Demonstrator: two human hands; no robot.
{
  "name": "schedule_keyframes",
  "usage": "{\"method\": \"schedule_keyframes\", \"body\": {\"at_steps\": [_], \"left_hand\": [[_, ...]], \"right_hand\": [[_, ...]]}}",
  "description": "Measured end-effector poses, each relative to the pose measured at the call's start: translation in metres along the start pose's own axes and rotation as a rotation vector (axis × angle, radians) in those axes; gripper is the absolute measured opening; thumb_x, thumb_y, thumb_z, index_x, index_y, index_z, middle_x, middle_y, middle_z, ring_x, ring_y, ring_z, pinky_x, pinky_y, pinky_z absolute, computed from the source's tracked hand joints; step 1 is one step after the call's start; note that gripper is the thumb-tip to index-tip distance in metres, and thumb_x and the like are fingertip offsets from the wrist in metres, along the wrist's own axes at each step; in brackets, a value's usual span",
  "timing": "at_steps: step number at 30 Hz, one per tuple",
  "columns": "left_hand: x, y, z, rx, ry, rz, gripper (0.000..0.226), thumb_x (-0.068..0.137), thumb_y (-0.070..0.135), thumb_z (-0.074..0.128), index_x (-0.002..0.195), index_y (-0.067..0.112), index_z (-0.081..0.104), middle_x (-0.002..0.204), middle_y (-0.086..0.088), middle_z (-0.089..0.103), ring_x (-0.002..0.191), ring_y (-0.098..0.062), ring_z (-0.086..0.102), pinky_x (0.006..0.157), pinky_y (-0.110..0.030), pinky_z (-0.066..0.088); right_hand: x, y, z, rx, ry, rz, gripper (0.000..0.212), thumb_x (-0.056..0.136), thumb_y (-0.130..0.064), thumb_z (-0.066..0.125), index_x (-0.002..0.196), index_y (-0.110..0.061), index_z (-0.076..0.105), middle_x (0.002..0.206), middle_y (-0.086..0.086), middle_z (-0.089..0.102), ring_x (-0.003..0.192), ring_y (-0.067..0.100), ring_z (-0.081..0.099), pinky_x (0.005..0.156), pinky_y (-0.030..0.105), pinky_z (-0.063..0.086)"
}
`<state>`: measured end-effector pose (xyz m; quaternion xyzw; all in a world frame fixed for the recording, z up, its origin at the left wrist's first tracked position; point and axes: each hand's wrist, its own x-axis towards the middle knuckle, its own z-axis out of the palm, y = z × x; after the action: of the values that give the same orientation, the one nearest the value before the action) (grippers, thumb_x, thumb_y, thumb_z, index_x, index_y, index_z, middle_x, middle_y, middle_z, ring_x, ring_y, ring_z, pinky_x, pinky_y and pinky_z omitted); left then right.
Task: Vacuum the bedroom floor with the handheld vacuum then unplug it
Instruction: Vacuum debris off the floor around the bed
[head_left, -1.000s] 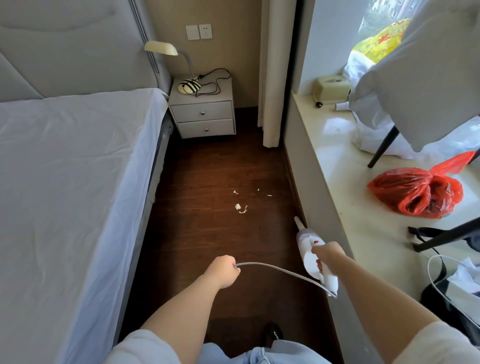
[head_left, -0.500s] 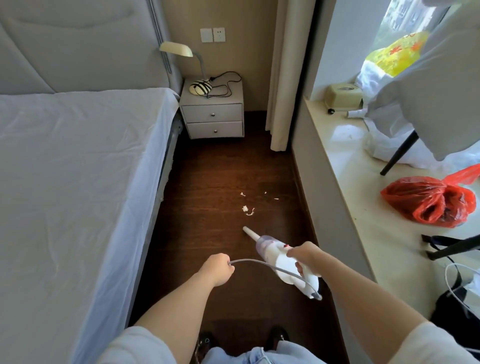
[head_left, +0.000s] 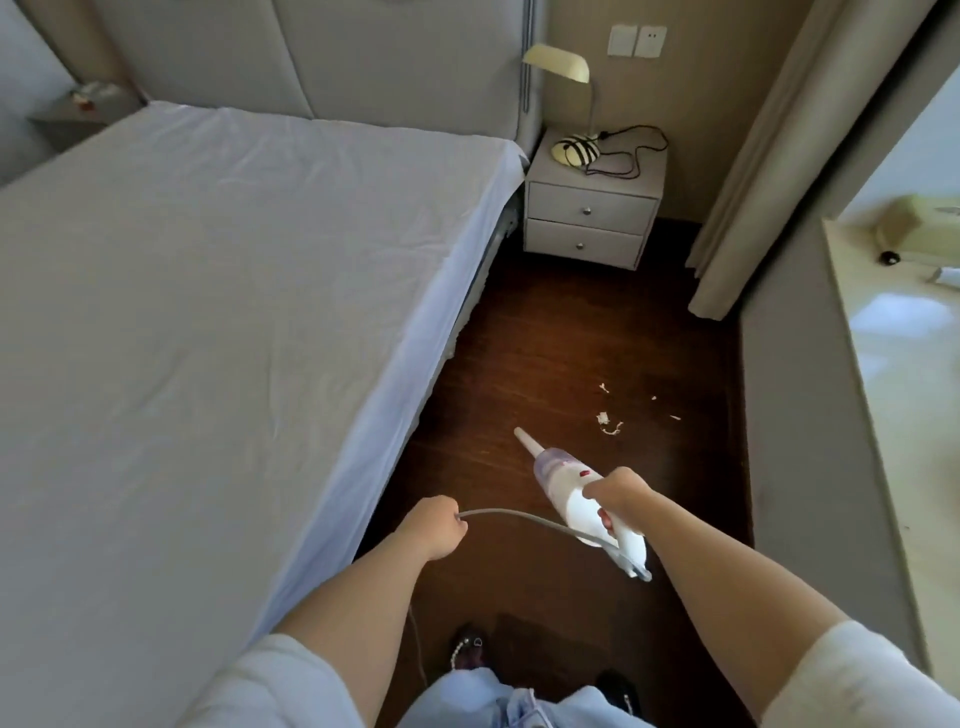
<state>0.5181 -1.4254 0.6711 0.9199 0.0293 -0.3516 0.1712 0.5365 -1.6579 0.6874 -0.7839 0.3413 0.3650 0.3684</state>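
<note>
Head view: my right hand (head_left: 615, 496) is wrapped around the vacuum (head_left: 563, 486) handle, fingers clamped on it, nozzle aimed down toward the floor (head_left: 545, 338) on the bed (head_left: 234, 312) side of the scraps (head_left: 610, 423). Nozzle tip sits near the scraps, not touching them. My left hand (head_left: 434, 527) is fisted on the cord (head_left: 524, 517), which runs from it to the vacuum's rear end. Nightstand (head_left: 592, 208) stands beyond the scraps, lamp (head_left: 558, 62) on it.
</note>
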Motion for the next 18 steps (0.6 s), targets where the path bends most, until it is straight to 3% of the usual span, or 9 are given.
{"method": "schedule_keyframes", "body": {"at_steps": [2, 5, 7, 11, 14, 16, 18], "left_hand": [[0.003, -0.013, -0.009, -0.011, -0.002, -0.014, 0.028, 0.097, 0.026, 0.044, 0.101, 0.003, 0.059, 0.107, -0.013, 0.063, 0.097, -0.026, 0.059, 0.071, -0.026, 0.039], [0.008, -0.032, -0.022, -0.042, -0.003, -0.022, 0.027, 0.097, 0.025, 0.044, 0.099, 0.002, 0.058, 0.105, -0.014, 0.062, 0.097, -0.028, 0.059, 0.071, -0.027, 0.039], [0.014, -0.045, -0.029, -0.055, 0.007, -0.027, 0.027, 0.097, 0.025, 0.044, 0.098, 0.002, 0.058, 0.104, -0.014, 0.061, 0.097, -0.028, 0.059, 0.071, -0.028, 0.040], [0.025, -0.062, -0.035, -0.044, -0.002, -0.026, 0.024, 0.097, 0.024, 0.044, 0.097, 0.004, 0.057, 0.095, -0.012, 0.058, 0.084, -0.022, 0.055, 0.073, -0.027, 0.040], [0.030, -0.067, -0.039, -0.024, -0.020, -0.013, 0.026, 0.097, 0.023, 0.043, 0.099, 0.002, 0.057, 0.097, -0.014, 0.059, 0.089, -0.025, 0.058, 0.072, -0.026, 0.039], [0.034, -0.064, -0.040, -0.013, -0.031, 0.014, 0.027, 0.097, 0.023, 0.042, 0.101, 0.002, 0.058, 0.105, -0.015, 0.061, 0.098, -0.027, 0.059, 0.073, -0.027, 0.039], [0.037, -0.054, -0.040, 0.006, -0.042, 0.051, 0.028, 0.097, 0.024, 0.042, 0.103, 0.002, 0.059, 0.108, -0.014, 0.062, 0.100, -0.027, 0.059, 0.075, -0.027, 0.040]], "right_hand": [[0.008, -0.014, 0.009, 0.058, 0.000, -0.072, 0.035, 0.092, -0.010, 0.053, 0.121, 0.010, 0.057, 0.122, 0.027, 0.061, 0.116, 0.040, 0.058, 0.074, 0.038, 0.051], [0.016, -0.036, 0.025, 0.000, 0.023, -0.091, 0.033, 0.090, -0.006, 0.054, 0.119, 0.011, 0.058, 0.118, 0.030, 0.062, 0.112, 0.042, 0.060, 0.058, 0.031, 0.046], [0.022, -0.054, 0.035, -0.003, 0.014, -0.093, 0.034, 0.091, -0.008, 0.053, 0.120, 0.010, 0.058, 0.119, 0.029, 0.062, 0.112, 0.041, 0.060, 0.062, 0.031, 0.046], [0.024, -0.071, 0.053, -0.105, 0.031, 0.028, 0.043, 0.100, -0.025, 0.045, 0.134, 0.001, 0.047, 0.116, 0.013, 0.060, 0.112, 0.025, 0.058, 0.091, 0.029, 0.046], [0.022, -0.070, 0.058, -0.064, 0.031, 0.015, 0.038, 0.098, -0.023, 0.050, 0.126, 0.002, 0.053, 0.082, 0.007, 0.058, 0.073, 0.018, 0.058, 0.067, 0.026, 0.046], [0.013, -0.066, 0.049, -0.072, 0.029, 0.048, 0.037, 0.097, -0.026, 0.053, 0.124, 0.000, 0.054, 0.088, 0.008, 0.063, 0.076, 0.016, 0.060, 0.062, 0.025, 0.043], [0.007, -0.064, 0.037, -0.052, 0.005, 0.035, 0.039, 0.096, -0.022, 0.054, 0.127, 0.002, 0.053, 0.104, 0.016, 0.065, 0.088, 0.027, 0.062, 0.064, 0.025, 0.044]]}}
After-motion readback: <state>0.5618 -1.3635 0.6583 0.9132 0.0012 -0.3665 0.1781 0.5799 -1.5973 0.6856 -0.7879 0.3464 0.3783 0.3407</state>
